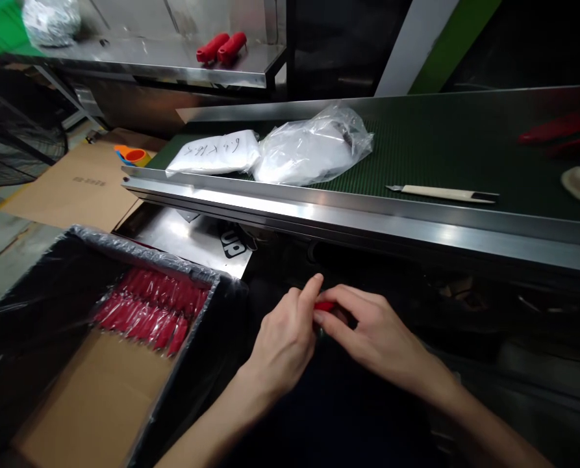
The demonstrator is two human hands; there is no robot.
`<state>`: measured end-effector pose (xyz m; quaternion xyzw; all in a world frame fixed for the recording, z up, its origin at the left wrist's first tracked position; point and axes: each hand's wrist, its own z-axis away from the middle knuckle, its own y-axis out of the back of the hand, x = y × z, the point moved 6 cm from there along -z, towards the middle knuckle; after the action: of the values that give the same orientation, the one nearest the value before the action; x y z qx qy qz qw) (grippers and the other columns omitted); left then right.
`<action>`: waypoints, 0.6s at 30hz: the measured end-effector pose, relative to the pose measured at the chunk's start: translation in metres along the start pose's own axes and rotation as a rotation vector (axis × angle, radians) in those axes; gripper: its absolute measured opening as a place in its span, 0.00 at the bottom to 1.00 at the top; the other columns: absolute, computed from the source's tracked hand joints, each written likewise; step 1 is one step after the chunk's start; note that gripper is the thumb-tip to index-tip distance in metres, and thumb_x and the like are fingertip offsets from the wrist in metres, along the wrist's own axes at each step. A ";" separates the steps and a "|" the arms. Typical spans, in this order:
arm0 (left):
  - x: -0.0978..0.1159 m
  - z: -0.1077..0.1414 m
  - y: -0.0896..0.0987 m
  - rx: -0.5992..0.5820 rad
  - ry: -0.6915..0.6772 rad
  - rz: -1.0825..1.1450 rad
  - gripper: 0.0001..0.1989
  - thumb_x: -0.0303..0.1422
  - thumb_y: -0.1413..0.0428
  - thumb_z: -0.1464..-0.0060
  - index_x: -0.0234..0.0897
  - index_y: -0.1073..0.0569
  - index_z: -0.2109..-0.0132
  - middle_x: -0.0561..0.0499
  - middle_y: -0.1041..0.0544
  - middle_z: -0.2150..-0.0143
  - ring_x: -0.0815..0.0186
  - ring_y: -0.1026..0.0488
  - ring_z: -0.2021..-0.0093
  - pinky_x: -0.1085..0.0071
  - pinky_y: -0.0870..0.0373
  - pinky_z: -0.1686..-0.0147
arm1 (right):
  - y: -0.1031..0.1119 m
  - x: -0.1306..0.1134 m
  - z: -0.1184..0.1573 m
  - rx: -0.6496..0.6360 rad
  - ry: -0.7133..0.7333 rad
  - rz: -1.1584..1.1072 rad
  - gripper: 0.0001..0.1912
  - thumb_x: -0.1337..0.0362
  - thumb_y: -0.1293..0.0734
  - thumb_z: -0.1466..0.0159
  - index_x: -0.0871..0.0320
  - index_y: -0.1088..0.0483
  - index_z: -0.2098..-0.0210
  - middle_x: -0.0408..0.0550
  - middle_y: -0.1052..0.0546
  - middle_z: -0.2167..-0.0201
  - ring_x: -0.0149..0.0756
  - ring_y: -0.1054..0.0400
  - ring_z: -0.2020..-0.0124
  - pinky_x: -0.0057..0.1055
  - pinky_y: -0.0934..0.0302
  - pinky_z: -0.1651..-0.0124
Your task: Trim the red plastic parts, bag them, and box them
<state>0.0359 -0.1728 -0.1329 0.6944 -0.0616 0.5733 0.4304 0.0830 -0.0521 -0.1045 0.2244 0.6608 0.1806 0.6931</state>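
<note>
In front of my body, below the conveyor edge, both hands meet around a small red piece (325,305). My right hand (370,325) pinches it between thumb and fingers. My left hand (290,331) is curled closed against its other end, thumb pointing up. Most of the piece is hidden by my fingers, so its full shape cannot be made out. Down to the left stands a box lined with black plastic (212,312), holding rows of red pieces in clear wrap (148,305) on a cardboard sheet (109,383).
The green conveyor belt (445,149) with its metal rail (367,218) crosses ahead. On it lie white plastic bags (304,153), a craft knife (440,193) and blurred red items (557,133). Two red pieces (221,49) rest on a metal bench. Tape rolls (136,156) sit on cardboard.
</note>
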 end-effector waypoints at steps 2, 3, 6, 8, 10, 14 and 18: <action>0.002 0.001 0.000 0.000 -0.009 0.020 0.31 0.26 0.50 0.46 0.44 0.41 0.35 0.43 0.27 0.52 0.53 0.29 0.54 0.55 0.33 0.53 | 0.005 -0.003 0.000 -0.049 0.031 -0.046 0.10 0.61 0.39 0.31 0.55 0.29 0.66 0.41 0.26 0.71 0.28 0.33 0.71 0.27 0.39 0.68; 0.000 0.000 0.001 0.021 0.005 0.037 0.32 0.26 0.49 0.47 0.45 0.42 0.35 0.45 0.27 0.53 0.56 0.28 0.55 0.57 0.33 0.54 | 0.013 -0.004 0.003 0.011 0.040 -0.064 0.09 0.62 0.38 0.31 0.54 0.28 0.65 0.40 0.26 0.70 0.27 0.32 0.71 0.26 0.38 0.68; -0.021 -0.008 0.010 0.136 0.112 0.130 0.28 0.27 0.46 0.47 0.43 0.42 0.40 0.52 0.28 0.61 0.64 0.29 0.64 0.66 0.33 0.61 | 0.049 -0.006 0.023 0.365 0.061 -0.022 0.05 0.64 0.35 0.32 0.50 0.28 0.59 0.38 0.24 0.67 0.27 0.30 0.69 0.24 0.36 0.66; -0.040 -0.014 0.014 0.202 0.198 0.227 0.16 0.30 0.46 0.46 0.40 0.38 0.50 0.56 0.30 0.68 0.67 0.31 0.69 0.71 0.35 0.67 | 0.063 -0.015 0.041 0.493 0.161 0.104 0.08 0.67 0.32 0.35 0.52 0.28 0.56 0.41 0.24 0.64 0.29 0.28 0.67 0.25 0.35 0.63; -0.056 -0.019 0.016 0.228 0.270 0.326 0.08 0.32 0.44 0.47 0.39 0.37 0.62 0.57 0.32 0.72 0.70 0.33 0.73 0.75 0.37 0.72 | 0.059 -0.029 0.053 0.435 0.336 0.242 0.10 0.71 0.32 0.37 0.55 0.28 0.56 0.45 0.23 0.60 0.31 0.28 0.63 0.26 0.33 0.59; -0.064 -0.023 0.011 0.181 0.367 0.485 0.11 0.35 0.42 0.49 0.37 0.37 0.70 0.58 0.34 0.78 0.73 0.38 0.80 0.77 0.42 0.79 | 0.030 -0.041 0.064 0.260 0.562 0.366 0.14 0.75 0.33 0.38 0.60 0.29 0.53 0.49 0.24 0.64 0.34 0.28 0.62 0.29 0.32 0.60; -0.055 -0.017 0.006 0.140 0.394 0.578 0.11 0.37 0.41 0.48 0.35 0.32 0.68 0.55 0.30 0.77 0.71 0.34 0.78 0.77 0.36 0.77 | 0.022 -0.039 0.062 0.365 0.586 0.480 0.18 0.80 0.31 0.42 0.63 0.29 0.53 0.51 0.23 0.66 0.37 0.28 0.62 0.34 0.32 0.60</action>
<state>0.0015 -0.1874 -0.1766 0.5519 -0.1321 0.7973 0.2054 0.1438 -0.0601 -0.0585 0.4304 0.7801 0.2730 0.3629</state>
